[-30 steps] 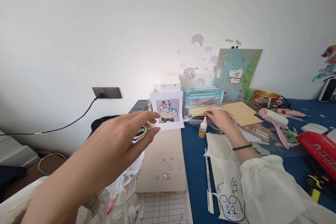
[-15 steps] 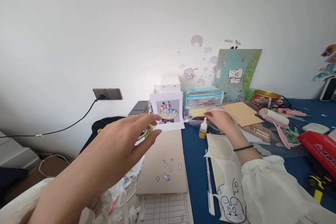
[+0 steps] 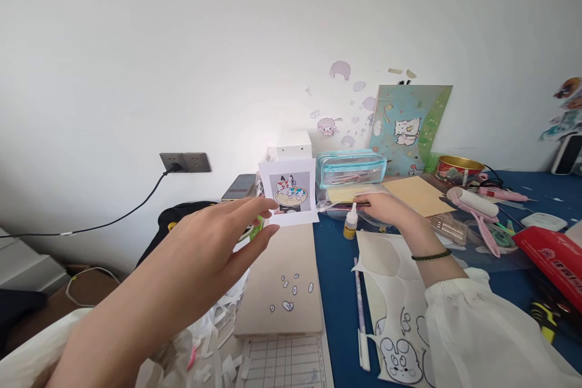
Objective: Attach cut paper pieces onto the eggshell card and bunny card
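Observation:
My left hand (image 3: pixel 227 233) hovers at the middle left with thumb and fingers apart and nothing between them. Just behind its fingertips stands a printed picture (image 3: pixel 295 217) of two cartoon cats in a bowl. My right hand (image 3: pixel 384 207) reaches to a clear plastic bag (image 3: pixel 322 204) with yellow paper (image 3: pixel 341 194) in it. Its fingers are bunched at the bag's opening, and what they hold is too hidden to name. A small glue bottle (image 3: pixel 350 223) stands upright beside that hand. Below the left hand, a beige board (image 3: pixel 277 260) bears several small oval paper cutouts (image 3: pixel 294 290).
A white pen (image 3: pixel 362 345) and a drawn paper sheet (image 3: pixel 395 297) lie on the blue table (image 3: pixel 334 303). Paper scraps (image 3: pixel 209 339) are heaped at the lower left. A teal-edged pencil case (image 3: pixel 351 170), a pink lint roller (image 3: pixel 475 209) and a red packet (image 3: pixel 552 264) stand further right.
My right hand has shifted slightly lower at the bag, with its wrist swung a little to the right. The left hand stays where it was.

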